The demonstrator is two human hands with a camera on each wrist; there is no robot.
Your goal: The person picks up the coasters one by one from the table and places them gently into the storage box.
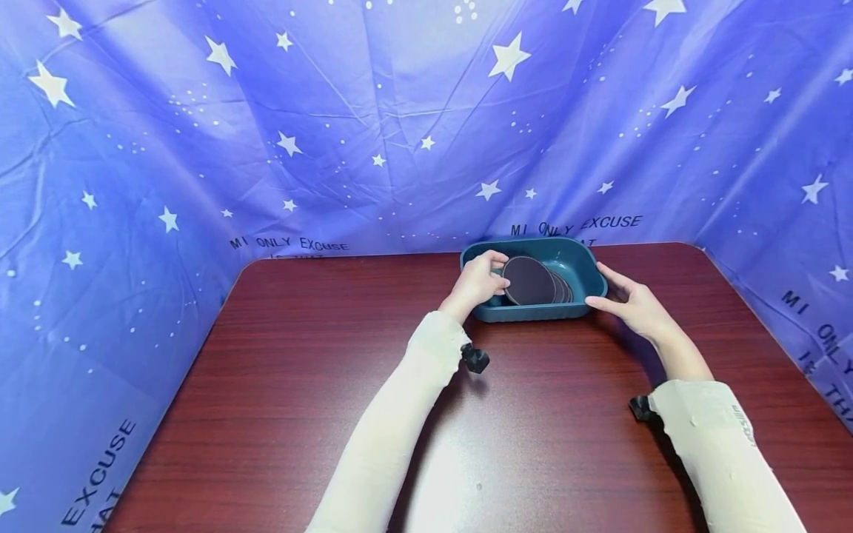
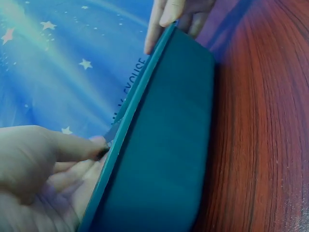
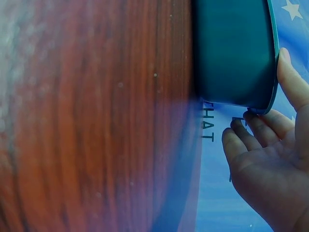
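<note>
A teal oblong plastic bin (image 1: 533,313) stands near the back edge of the table. Inside it lies a row of thin dark round coasters (image 1: 529,281), tilted and overlapping. My left hand (image 1: 474,283) reaches over the bin's left side and pinches the coasters' left edge between thumb and fingers. In the left wrist view, the bin's wall (image 2: 159,125) covers most of what that hand (image 2: 43,174) holds. My right hand (image 1: 633,303) grips the bin's right end, its thumb on the front corner of the rim. The right wrist view shows its fingers (image 3: 263,128) against the outer end.
The bin sits on a reddish-brown wooden table (image 1: 280,385). A blue curtain (image 1: 373,133) with white stars hangs close behind the bin and along both sides. Small black devices (image 1: 476,359) are strapped at both wrists, over pale sleeves (image 1: 386,414).
</note>
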